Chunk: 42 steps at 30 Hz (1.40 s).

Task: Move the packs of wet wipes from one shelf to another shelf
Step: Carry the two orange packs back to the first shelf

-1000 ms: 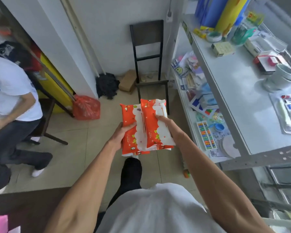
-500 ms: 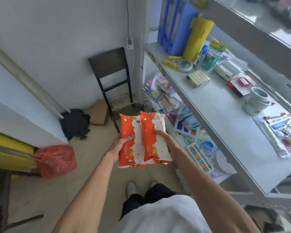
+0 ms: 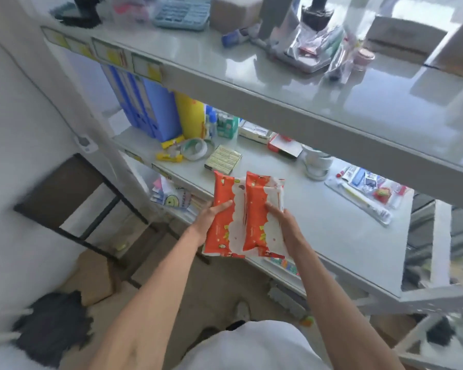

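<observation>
Two orange-and-white packs of wet wipes are held side by side in front of me, over the front edge of the middle shelf (image 3: 340, 231). My left hand (image 3: 211, 217) grips the left pack (image 3: 222, 225) from its left side. My right hand (image 3: 284, 222) grips the right pack (image 3: 257, 217) from its right side. The packs touch each other and tilt slightly away from me. The upper shelf (image 3: 278, 84) runs above them.
The middle shelf carries a yellow box (image 3: 223, 159), tape rolls (image 3: 194, 148), blue folders (image 3: 150, 108), a white cup stack (image 3: 317, 162) and a packet of small items (image 3: 369, 193). The upper shelf bears a calculator (image 3: 182, 12) and plastic bags. A dark chair (image 3: 72, 198) stands at the left.
The view has swung up and to the right towards the shelves. Both hands have carried the two packs closer to the middle shelf, over its front edge. The grip is unchanged.
</observation>
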{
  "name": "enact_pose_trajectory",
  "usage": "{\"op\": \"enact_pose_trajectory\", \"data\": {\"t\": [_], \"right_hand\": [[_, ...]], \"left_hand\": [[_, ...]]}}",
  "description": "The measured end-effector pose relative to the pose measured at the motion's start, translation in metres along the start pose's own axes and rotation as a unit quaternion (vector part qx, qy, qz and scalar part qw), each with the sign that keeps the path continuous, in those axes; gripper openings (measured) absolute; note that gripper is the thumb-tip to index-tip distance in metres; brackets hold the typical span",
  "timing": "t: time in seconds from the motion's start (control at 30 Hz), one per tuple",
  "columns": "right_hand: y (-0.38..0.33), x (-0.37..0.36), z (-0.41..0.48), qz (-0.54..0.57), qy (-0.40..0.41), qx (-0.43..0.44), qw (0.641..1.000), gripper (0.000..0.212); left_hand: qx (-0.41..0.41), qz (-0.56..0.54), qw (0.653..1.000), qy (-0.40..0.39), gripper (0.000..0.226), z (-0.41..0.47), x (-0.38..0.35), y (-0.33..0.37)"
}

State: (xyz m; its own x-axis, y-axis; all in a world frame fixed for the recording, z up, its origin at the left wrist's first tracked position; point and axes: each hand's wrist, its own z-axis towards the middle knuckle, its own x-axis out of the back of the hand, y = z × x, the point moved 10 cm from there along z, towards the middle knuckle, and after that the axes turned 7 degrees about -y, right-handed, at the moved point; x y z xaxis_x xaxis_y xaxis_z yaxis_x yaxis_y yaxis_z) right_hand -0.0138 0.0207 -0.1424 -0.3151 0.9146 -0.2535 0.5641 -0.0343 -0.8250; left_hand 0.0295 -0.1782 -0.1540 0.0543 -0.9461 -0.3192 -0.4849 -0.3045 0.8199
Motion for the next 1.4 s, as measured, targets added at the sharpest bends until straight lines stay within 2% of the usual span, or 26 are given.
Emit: {"op": "enact_pose_trajectory", "data": {"t": [0.07, 0.13, 0.33, 0.43, 0.5, 0.57, 0.6, 0.67, 0.73, 0.9, 0.97, 1.03, 1.1, 1.17, 1.23, 1.3, 1.4], "right_hand": [[-0.012, 0.018, 0.005, 0.013, 0.027, 0.011, 0.999, 0.058], [-0.020, 0.036, 0.009, 0.029, 0.058, 0.017, 0.998, 0.048], [-0.035, 0.077, 0.021, 0.056, 0.131, 0.020, 0.990, 0.046], [-0.023, 0.104, 0.031, 0.025, 0.203, 0.008, 0.979, 0.052], [-0.005, 0.133, 0.045, -0.059, 0.261, 0.003, 0.964, 0.076], [-0.007, 0.138, 0.049, -0.127, 0.280, 0.026, 0.951, 0.087], [-0.020, 0.125, 0.041, -0.157, 0.285, 0.029, 0.945, 0.084], [-0.047, 0.101, 0.021, -0.194, 0.305, 0.028, 0.932, 0.076], [-0.049, 0.097, 0.020, -0.198, 0.319, 0.009, 0.927, 0.071], [-0.041, 0.105, 0.022, -0.203, 0.320, -0.037, 0.925, 0.076], [-0.040, 0.105, 0.012, -0.198, 0.333, -0.037, 0.921, 0.075], [-0.037, 0.106, -0.006, -0.174, 0.374, -0.017, 0.911, 0.065], [-0.028, 0.113, -0.035, -0.144, 0.452, 0.011, 0.880, 0.049], [-0.007, 0.126, -0.071, -0.114, 0.524, 0.014, 0.844, 0.035], [0.023, 0.137, -0.110, -0.085, 0.581, -0.005, 0.809, 0.032], [0.070, 0.141, -0.181, -0.025, 0.654, -0.039, 0.755, 0.030], [0.099, 0.134, -0.212, 0.031, 0.629, -0.071, 0.774, 0.026]], "left_hand": [[0.019, 0.028, 0.999, -0.019, 0.068, 0.035, -0.014, 0.012], [0.034, 0.059, 0.997, -0.039, 0.076, 0.063, -0.029, 0.018], [0.085, 0.122, 0.983, -0.110, 0.073, 0.136, -0.058, 0.028], [0.084, 0.198, 0.973, -0.085, 0.082, 0.165, -0.063, 0.036], [0.060, 0.350, 0.935, -0.013, 0.087, 0.176, -0.055, 0.046], [0.020, 0.454, 0.890, 0.011, 0.081, 0.183, -0.053, 0.051], [-0.002, 0.465, 0.885, 0.008, 0.077, 0.183, -0.053, 0.054], [-0.026, 0.437, 0.899, -0.006, 0.075, 0.187, -0.052, 0.049], [-0.020, 0.416, 0.909, -0.020, 0.072, 0.196, -0.052, 0.039], [0.001, 0.396, 0.916, -0.062, 0.059, 0.191, -0.064, 0.046], [-0.046, 0.443, 0.895, 0.006, 0.050, 0.173, -0.064, 0.072], [-0.187, 0.460, 0.864, 0.081, 0.035, 0.139, -0.084, 0.110], [-0.298, 0.446, 0.844, 0.018, 0.017, 0.109, -0.133, 0.124], [-0.332, 0.431, 0.832, -0.108, 0.008, 0.079, -0.192, 0.111], [-0.347, 0.443, 0.797, -0.220, 0.009, 0.043, -0.243, 0.088], [-0.305, 0.464, 0.748, -0.363, 0.009, 0.004, -0.304, 0.029], [-0.214, 0.492, 0.731, -0.421, 0.013, 0.006, -0.329, -0.026]]}}
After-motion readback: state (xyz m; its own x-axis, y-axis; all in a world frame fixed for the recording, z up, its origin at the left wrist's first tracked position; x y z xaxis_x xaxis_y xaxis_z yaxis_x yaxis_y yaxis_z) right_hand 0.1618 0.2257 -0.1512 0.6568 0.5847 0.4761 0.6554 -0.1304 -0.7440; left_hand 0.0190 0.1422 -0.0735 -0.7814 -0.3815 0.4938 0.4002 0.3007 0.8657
